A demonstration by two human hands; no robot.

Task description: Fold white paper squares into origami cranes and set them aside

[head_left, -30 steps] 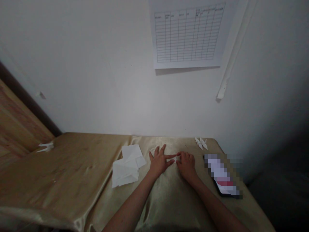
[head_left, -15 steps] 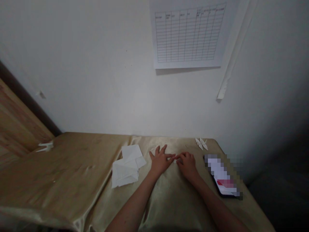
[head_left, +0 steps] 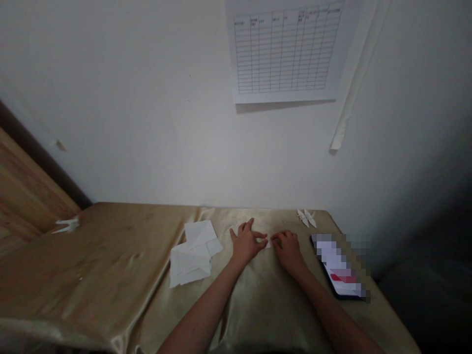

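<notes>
A small folded piece of white paper [head_left: 268, 244] lies on the cloth between my two hands, mostly covered by fingers. My left hand [head_left: 246, 243] pinches its left side between thumb and index finger, while the other fingers spread out. At the paper's right side is my right hand [head_left: 288, 248], fingers curled and the tips close together; whether they grip the paper is hidden. Left of my hands lie several loose sheets of white paper [head_left: 191, 263], overlapping. Two small folded paper cranes [head_left: 307, 218] sit near the table's back right corner.
A phone [head_left: 339, 270] with a lit screen lies right of my right arm. Gold cloth covers the table [head_left: 110, 260], which stands against a white wall. White scraps [head_left: 68, 225] lie at the far left edge. A printed chart [head_left: 285, 54] hangs above.
My fingertips have drawn slightly apart, so more of the small paper shows between them. My left thumb and index finger are now more bent. The view has shifted a little.
</notes>
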